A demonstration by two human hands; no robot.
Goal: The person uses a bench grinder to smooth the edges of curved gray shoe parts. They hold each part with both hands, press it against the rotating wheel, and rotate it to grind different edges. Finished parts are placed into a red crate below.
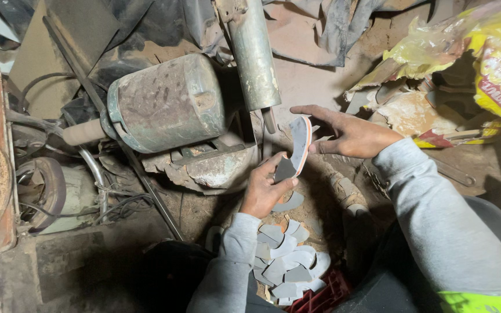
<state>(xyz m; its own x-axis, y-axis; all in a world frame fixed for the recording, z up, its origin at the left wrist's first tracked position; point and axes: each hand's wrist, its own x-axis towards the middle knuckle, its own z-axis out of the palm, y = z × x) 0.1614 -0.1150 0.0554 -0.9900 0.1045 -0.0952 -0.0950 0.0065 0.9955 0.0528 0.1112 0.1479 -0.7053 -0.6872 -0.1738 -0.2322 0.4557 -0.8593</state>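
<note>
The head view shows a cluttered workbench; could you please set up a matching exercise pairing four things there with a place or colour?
Things:
1. curved sole piece
2. pile of grey cut pieces
3. rusty motor housing
4. crumpled plastic bag

Places or colours:
A. yellow, at the upper right
B. held between the left hand and right hand
C. low in the middle, below the left hand
D. left of the vertical metal cylinder

Pairs: 1-B, 2-C, 3-D, 4-A
</note>
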